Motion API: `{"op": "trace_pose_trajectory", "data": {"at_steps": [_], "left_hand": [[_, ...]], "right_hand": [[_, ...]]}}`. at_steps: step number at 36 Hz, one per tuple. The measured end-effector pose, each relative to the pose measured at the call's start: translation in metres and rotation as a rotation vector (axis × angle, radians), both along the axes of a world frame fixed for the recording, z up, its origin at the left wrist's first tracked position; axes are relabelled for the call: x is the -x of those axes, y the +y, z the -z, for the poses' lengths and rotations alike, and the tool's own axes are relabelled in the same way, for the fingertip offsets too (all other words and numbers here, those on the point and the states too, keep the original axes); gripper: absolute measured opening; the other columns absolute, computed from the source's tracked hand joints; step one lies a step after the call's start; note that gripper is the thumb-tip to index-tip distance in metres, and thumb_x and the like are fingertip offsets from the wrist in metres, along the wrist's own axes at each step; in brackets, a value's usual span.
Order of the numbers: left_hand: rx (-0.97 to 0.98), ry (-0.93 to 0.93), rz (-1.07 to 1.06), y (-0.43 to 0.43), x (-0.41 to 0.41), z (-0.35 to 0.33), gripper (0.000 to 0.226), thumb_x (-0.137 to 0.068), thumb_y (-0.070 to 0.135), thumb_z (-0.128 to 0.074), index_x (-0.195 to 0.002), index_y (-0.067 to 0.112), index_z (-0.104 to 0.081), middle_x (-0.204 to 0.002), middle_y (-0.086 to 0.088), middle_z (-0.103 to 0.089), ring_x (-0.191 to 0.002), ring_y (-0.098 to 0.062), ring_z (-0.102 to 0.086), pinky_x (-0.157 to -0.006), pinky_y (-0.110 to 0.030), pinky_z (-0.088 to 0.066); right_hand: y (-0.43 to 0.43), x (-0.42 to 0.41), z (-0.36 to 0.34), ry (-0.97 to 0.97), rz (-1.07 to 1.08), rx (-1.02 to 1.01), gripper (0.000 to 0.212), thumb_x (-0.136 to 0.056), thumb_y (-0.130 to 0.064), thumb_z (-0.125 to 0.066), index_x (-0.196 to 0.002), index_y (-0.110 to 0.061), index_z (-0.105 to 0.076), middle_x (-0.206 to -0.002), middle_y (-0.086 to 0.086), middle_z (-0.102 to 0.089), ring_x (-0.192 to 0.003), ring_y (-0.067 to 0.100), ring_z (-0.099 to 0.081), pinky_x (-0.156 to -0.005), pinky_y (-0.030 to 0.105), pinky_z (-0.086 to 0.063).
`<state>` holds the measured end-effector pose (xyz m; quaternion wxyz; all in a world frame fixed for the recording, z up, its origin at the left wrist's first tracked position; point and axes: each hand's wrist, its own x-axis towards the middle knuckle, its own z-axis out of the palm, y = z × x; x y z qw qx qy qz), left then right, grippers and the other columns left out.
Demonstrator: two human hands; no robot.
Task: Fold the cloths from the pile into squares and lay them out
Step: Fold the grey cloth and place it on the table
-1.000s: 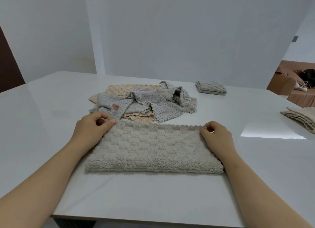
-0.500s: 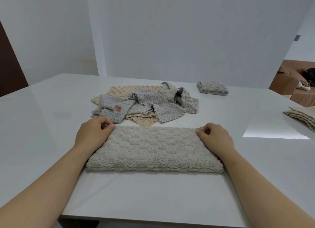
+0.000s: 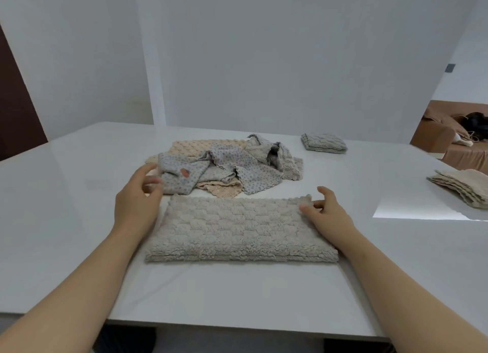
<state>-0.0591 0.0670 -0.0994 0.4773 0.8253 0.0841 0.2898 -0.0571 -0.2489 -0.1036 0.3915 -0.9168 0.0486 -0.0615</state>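
Now that both open hands are letting go, left hand [image 3: 137,204] lifting, right hand [image 3: 327,215] touching a corner, the half-folded cloth [image 3: 237,228], 6 o'clock from the pile [image 3: 224,165], is waiting for another fold.

The fluffy, nubbly grey cloth [image 3: 241,228] lies on a smooth, glossy white table [image 3: 79,220].

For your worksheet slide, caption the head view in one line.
Left hand and right hand flank a folded fluffy grey cloth before the cloth pile.
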Motion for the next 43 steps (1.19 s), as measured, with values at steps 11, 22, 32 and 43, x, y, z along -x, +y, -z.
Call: {"op": "trace_pose_trajectory", "data": {"at_steps": [11, 22, 32, 43], "left_hand": [[-0.841, 0.527, 0.473, -0.089, 0.027, -0.015, 0.057, -0.094, 0.059, -0.021, -0.146, 0.042, -0.007, -0.158, 0.01, 0.0, -0.146, -0.018, 0.0, -0.113, -0.055, 0.001], [-0.934, 0.617, 0.331, -0.105, 0.038, 0.008, 0.069, -0.085, 0.073, -0.01, -0.146, 0.041, -0.001, -0.158, 0.007, 0.007, -0.145, -0.023, 0.01, -0.112, -0.058, 0.006], [-0.856, 0.619, 0.411, -0.099, 0.036, -0.001, 0.069, -0.087, 0.07, -0.02, -0.146, 0.04, -0.003, -0.158, 0.007, 0.004, -0.146, -0.022, 0.002, -0.113, -0.058, 0.0], [-0.862, 0.493, 0.482, -0.026, 0.041, -0.011, 0.068, -0.09, 0.059, -0.037, -0.146, 0.039, -0.006, -0.157, 0.011, 0.0, -0.145, -0.01, -0.001, -0.116, -0.049, 0.002]], "right_hand": [[0.001, 0.033, 0.003, -0.013, 0.024, 0.005, 0.069, -0.086, -0.039, -0.057, -0.144, -0.023, -0.024, -0.132, 0.001, -0.052, -0.126, 0.022, -0.042, -0.106, 0.04, -0.033], [0.023, 0.076, 0.003, 0.042, 0.269, 0.498, 0.059, -0.085, -0.062, -0.041, -0.121, -0.016, -0.048, -0.12, 0.004, -0.059, -0.116, 0.026, -0.047, -0.092, 0.037, -0.031], [0.021, 0.069, -0.007, 0.145, 0.19, 0.215, 0.022, -0.085, -0.039, -0.052, -0.088, -0.018, -0.045, -0.085, -0.003, -0.053, -0.094, 0.025, -0.051, -0.081, 0.034, -0.027], [0.02, 0.049, -0.018, 0.177, 0.221, -0.221, 0.032, -0.08, -0.02, -0.064, -0.06, -0.012, -0.04, -0.063, 0.006, -0.043, -0.059, 0.021, -0.042, -0.057, 0.025, -0.032]]}}
